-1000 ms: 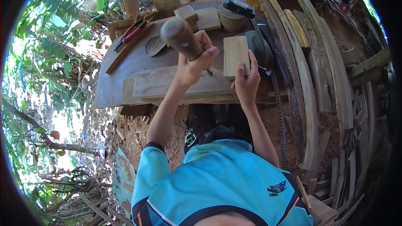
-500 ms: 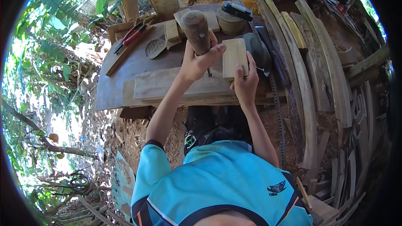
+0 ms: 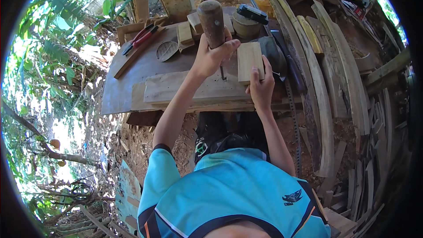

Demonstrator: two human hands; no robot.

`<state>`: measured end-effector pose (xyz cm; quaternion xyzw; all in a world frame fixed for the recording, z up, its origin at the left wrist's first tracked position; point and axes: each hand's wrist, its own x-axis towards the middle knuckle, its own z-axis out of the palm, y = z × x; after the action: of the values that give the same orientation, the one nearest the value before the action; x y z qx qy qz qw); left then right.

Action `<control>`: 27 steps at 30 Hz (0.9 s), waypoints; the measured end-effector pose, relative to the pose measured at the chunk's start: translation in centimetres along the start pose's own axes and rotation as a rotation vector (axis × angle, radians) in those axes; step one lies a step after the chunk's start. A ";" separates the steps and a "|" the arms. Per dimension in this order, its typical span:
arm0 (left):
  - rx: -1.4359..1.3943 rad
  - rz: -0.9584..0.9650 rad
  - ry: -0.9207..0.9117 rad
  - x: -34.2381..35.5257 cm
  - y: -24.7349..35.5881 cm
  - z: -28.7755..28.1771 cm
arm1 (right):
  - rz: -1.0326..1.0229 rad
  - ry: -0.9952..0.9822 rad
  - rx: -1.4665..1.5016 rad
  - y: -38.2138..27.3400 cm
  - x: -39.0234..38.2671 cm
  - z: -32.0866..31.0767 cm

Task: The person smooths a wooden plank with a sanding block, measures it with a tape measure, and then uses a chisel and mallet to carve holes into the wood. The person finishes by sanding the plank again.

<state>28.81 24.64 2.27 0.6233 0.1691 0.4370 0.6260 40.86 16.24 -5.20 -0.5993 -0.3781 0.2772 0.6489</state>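
Observation:
My left hand (image 3: pixel 212 56) is wrapped round the thick wooden handle of a chisel (image 3: pixel 211 20), which stands nearly upright. Below the fist its narrow metal blade reaches down to a pale plank (image 3: pixel 176 89) lying along the near edge of the bench, beside a small cut mark. To the right, my right hand (image 3: pixel 262 83) grips a rectangular wooden block (image 3: pixel 250 59), thumb on its upper face. The block is held beside the chisel, apart from it. Whether the block has a handle is hidden by my fingers.
Red-handled pliers (image 3: pixel 143 39) lie on a wood strip at the bench's left. Behind are a round wooden disc (image 3: pixel 167 50), small blocks (image 3: pixel 185 34) and a round container (image 3: pixel 246 26) with a dark tool on top. Long rough boards (image 3: pixel 308 83) lean on the right.
The view has shifted slightly. The chisel handle has tipped a little to the right and stands somewhat more upright. Both hands keep their grips, and the block stays beside the chisel.

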 end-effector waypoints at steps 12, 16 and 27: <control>-0.227 -0.058 0.059 -0.2 0.2 -0.4 | -0.023 0.005 -0.019 0.5 0.2 0.0; -0.206 -0.028 0.044 -0.3 0.0 -0.5 | -0.007 -0.010 -0.006 0.3 0.1 0.0; -0.127 -0.009 -0.009 -0.3 -0.2 -0.2 | -0.041 -0.006 -0.018 0.4 0.2 -0.1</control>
<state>28.60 24.59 1.91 0.5833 0.1413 0.4413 0.6671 41.06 16.39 -5.56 -0.5965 -0.3948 0.2624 0.6477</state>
